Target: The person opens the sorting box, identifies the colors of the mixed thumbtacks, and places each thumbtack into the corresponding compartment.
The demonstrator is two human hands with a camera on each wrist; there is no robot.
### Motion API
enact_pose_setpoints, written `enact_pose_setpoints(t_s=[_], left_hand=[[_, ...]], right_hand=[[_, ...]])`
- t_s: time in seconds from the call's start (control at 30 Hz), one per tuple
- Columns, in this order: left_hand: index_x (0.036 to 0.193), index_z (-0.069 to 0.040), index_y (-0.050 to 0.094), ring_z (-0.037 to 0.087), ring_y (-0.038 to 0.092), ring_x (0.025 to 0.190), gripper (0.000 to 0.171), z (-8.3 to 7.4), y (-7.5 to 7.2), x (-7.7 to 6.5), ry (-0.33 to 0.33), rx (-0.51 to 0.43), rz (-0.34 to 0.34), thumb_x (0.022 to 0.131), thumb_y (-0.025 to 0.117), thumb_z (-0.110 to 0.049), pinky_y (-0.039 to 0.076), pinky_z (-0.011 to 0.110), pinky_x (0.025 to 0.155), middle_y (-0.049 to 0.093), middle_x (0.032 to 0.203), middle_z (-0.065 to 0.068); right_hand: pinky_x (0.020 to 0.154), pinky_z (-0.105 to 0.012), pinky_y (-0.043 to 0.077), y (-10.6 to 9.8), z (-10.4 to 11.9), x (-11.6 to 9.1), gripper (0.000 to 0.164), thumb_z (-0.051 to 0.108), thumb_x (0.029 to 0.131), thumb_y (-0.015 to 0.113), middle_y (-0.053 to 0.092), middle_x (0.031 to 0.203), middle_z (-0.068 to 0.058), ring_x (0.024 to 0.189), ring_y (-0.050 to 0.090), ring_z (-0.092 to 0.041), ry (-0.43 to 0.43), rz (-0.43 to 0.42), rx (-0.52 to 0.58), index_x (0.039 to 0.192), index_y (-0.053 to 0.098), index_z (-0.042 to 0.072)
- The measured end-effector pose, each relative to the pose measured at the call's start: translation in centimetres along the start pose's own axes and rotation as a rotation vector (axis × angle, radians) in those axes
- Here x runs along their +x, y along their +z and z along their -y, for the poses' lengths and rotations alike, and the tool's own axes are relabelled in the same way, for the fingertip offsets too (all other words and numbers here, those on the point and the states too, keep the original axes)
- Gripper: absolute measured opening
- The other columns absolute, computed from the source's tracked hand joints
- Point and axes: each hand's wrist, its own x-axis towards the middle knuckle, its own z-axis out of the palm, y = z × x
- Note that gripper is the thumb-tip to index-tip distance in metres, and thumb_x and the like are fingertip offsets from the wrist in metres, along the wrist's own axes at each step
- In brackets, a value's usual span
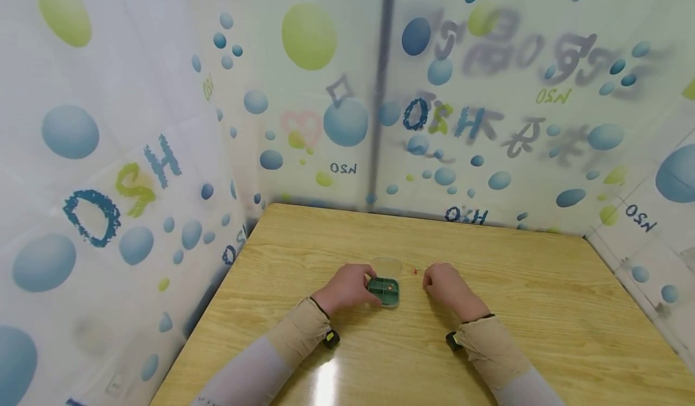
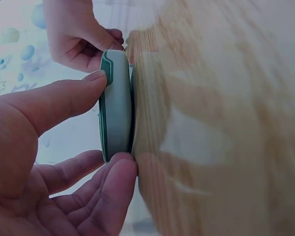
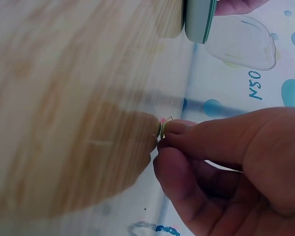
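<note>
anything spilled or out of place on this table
Nothing looks clearly spilled or damaged. A tiny red bit lies loose on the table near the right hand, outside the green box; it looks slightly stray because another small piece sits inside.

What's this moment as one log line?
left hand: holds green rectangular plastic box | right hand: at tiny greenish item, grip unclear

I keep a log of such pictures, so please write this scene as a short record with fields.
Left hand: holds green box
Right hand: beside tiny reddish item; grip unclear
Box contents: one small orange piece visible
Lid: clear, beyond the box
Surface: wooden table
Backdrop: curtain with blue and green bubbles
</note>
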Motion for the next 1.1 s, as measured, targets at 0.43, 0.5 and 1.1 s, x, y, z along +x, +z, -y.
enact_pose_setpoints(t_s=[0.43, 0.5, 1.1], left_hand=[[0.122, -0.013, 0.074, 0.009, 0.061, 0.074, 0.054, 0.2, 0.1, -0.3, -0.007, -0.015, -0.001, 0.077, 0.097, -0.032, 0.052, 0.029, 0.07, 0.07, 0.084, -0.006], [0.122, -0.012, 0.074, 0.009, 0.062, 0.073, 0.054, 0.1, 0.1, -0.3, -0.007, -0.019, 0.0, 0.077, 0.097, -0.032, 0.052, 0.029, 0.07, 0.071, 0.085, -0.005], [0.122, -0.011, 0.074, 0.011, 0.062, 0.076, 0.055, 0.2, 0.1, -0.1, -0.003, -0.049, 0.004, 0.075, 0.098, -0.026, 0.052, 0.03, 0.07, 0.071, 0.088, -0.002]], right_hand=[[0.069, -0.036, 0.055, 0.2, -0.1, 0.0, 0.019, 0.002, 0.097, 0.074, 0.069, 0.079, -0.001, 0.072, 0.06, -0.014, 0.028, 0.019, 0.053, 0.079, 0.073, 0.009], [0.07, -0.036, 0.054, 0.3, -0.2, 0.0, 0.019, 0.003, 0.097, 0.074, 0.068, 0.079, -0.001, 0.072, 0.06, -0.014, 0.033, 0.012, 0.078, 0.079, 0.072, 0.009], [0.071, -0.028, 0.057, -0.4, -1.3, 0.5, 0.019, 0.007, 0.106, 0.064, 0.071, 0.089, -0.013, 0.077, 0.064, -0.015, 0.158, -0.104, 0.835, 0.109, 0.072, -0.01]])
